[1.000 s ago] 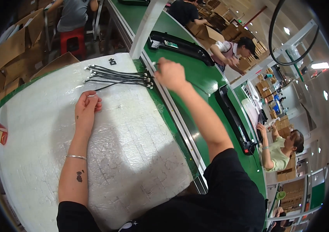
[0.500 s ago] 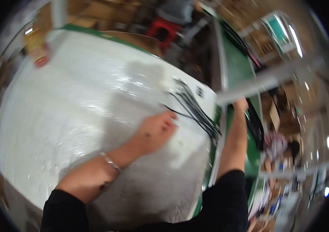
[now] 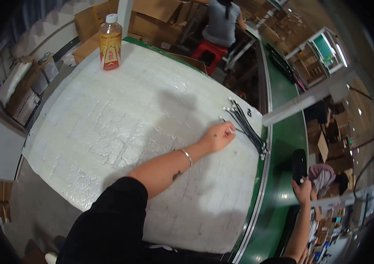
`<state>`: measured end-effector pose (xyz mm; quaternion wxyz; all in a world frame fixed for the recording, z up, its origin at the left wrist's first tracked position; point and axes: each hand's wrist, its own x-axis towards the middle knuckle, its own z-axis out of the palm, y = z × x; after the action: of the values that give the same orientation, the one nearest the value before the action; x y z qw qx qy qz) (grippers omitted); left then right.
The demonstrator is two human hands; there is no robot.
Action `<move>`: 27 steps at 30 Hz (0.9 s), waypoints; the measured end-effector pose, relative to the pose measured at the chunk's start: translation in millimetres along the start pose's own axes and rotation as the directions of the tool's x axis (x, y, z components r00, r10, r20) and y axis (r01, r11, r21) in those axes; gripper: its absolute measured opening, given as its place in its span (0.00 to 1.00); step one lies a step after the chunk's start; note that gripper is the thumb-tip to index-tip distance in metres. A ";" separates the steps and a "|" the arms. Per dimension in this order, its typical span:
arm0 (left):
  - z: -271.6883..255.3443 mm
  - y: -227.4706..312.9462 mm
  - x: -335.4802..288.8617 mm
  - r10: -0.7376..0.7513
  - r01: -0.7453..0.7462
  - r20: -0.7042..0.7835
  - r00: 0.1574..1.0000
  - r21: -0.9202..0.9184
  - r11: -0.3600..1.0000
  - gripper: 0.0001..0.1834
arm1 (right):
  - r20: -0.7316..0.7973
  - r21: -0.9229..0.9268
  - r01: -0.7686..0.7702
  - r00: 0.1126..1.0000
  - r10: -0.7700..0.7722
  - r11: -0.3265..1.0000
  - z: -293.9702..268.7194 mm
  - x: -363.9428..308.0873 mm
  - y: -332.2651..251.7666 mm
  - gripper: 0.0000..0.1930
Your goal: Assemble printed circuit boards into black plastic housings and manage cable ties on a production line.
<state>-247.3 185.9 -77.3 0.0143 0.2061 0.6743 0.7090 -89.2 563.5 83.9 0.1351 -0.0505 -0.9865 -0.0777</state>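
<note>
My left hand (image 3: 217, 137) rests on the white padded table (image 3: 121, 123), its fingertips pinched on the white end of one black cable. That cable belongs to a bundle of thin black cables with white tips (image 3: 245, 125) lying near the table's right edge. My right hand (image 3: 302, 189) reaches over the green conveyor belt (image 3: 279, 185) and grips the near end of a long black device (image 3: 299, 163) lying on it. A silver bracelet is on my left wrist.
A bottle of orange drink (image 3: 110, 42) stands at the table's far left corner. Behind it, a person sits on a red stool (image 3: 211, 48) among cardboard boxes (image 3: 151, 20). A co-worker (image 3: 327, 180) sits beyond the belt. A grey bar (image 3: 305, 103) crosses above the belt.
The view has swung left. My right hand has left the cable bundle and now grips the black device on the belt. My left hand has moved up to the cable ends.
</note>
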 end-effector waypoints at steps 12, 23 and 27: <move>-88.0 198.8 -88.7 0.466 -0.459 -0.208 0.860 0.085 0.884 0.11 | 0.089 -0.185 0.598 0.800 -0.593 0.780 -146.1 -249.8 -182.2 0.07; -89.6 197.8 -239.4 -0.181 -0.052 0.508 0.842 0.411 0.910 0.09 | -0.234 0.027 0.668 0.727 -0.645 0.744 -36.9 -147.9 -207.2 0.11; -55.8 192.7 -227.5 -0.345 0.243 0.529 0.775 0.254 0.936 0.13 | -0.466 0.029 0.487 0.779 -0.419 0.873 -52.2 -153.0 -239.9 0.11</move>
<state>-7.0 47.7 45.7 0.3064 0.2992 0.7216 0.5439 41.9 306.9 58.1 0.3378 0.2181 -0.9145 -0.0440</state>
